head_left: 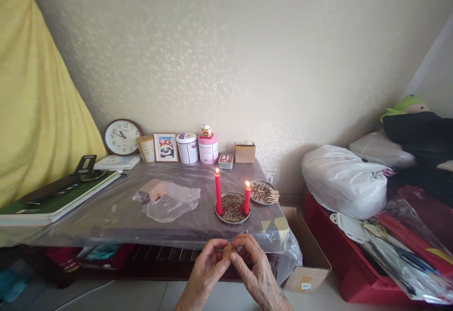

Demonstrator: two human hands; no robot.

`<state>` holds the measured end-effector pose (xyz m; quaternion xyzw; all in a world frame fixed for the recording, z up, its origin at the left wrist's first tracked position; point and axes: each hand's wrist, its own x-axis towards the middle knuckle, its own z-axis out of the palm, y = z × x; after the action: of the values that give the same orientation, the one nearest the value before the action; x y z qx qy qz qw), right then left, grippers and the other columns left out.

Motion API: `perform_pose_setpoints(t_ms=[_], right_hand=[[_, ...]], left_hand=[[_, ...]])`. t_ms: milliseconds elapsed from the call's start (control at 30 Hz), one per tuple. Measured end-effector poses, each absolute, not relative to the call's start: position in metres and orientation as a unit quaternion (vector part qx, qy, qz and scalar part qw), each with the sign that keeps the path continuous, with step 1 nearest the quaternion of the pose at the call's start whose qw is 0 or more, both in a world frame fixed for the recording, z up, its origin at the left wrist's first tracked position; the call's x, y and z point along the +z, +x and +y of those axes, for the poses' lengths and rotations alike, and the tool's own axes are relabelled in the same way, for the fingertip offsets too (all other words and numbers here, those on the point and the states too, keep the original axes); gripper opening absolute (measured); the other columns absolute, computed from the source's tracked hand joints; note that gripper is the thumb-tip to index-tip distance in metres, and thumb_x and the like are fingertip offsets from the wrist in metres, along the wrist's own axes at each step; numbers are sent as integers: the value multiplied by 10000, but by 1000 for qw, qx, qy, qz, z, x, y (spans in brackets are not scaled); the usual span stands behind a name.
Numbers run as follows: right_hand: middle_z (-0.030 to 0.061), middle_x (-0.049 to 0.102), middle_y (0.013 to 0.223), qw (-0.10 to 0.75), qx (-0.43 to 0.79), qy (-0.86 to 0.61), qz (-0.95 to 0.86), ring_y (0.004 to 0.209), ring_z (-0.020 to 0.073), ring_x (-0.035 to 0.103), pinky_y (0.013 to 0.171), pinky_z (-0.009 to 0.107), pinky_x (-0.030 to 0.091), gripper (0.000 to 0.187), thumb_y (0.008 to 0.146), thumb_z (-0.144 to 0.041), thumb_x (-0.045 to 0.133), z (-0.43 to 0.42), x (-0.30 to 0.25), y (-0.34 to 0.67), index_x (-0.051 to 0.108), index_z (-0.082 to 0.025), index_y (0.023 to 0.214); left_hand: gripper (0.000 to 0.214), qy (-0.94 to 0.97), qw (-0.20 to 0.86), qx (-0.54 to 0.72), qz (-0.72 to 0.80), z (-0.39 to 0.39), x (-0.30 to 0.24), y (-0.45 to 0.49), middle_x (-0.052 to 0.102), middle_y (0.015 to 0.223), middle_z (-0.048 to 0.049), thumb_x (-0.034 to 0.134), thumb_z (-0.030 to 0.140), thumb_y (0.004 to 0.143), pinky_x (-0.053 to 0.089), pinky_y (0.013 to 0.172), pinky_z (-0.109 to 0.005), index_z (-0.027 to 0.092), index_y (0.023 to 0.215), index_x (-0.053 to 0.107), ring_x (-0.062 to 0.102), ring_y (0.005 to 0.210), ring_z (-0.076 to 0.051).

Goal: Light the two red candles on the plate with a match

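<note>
Both hands meet just off the table's front edge, pinching a small tan box (229, 251) the size of a matchbox. My left hand (211, 263) grips its left side with thumb and fingers. From the right, the thumb and fingers of my right hand (250, 264) close on it, hiding part of it. Beyond them a round metal plate (231, 221) with dark, speckled residue carries a tall lit red candle (218, 193) and a shorter lit red candle (247, 200). A second metal plate (253, 184) behind holds a bundle of thin sticks (272, 195).
On the plastic-covered table (141, 228), a clear bag (179, 202) holds tan blocks (154, 189). Along the wall stand a clock (123, 137), panda picture (166, 147), tins (187, 148) and open carton (245, 152). At right are a cardboard box (306, 278) and red bin (354, 273).
</note>
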<state>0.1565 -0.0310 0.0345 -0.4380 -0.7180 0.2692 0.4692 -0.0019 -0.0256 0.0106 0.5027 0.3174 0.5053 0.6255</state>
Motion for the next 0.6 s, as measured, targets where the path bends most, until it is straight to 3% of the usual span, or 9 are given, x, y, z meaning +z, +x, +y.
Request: perform_pose_setpoints(t_ms=[600], right_hand=[[50,585,1009,443,276,-448,-726,719,147,588,686,269,498,173,864,-354,559,-30,34,157,608,-212,950]], left_hand=[[266,516,598,512,338,-25,10,-5,667,1000,-72,649,324,782,453,827,-330,206,1012,586,600,954,-233]])
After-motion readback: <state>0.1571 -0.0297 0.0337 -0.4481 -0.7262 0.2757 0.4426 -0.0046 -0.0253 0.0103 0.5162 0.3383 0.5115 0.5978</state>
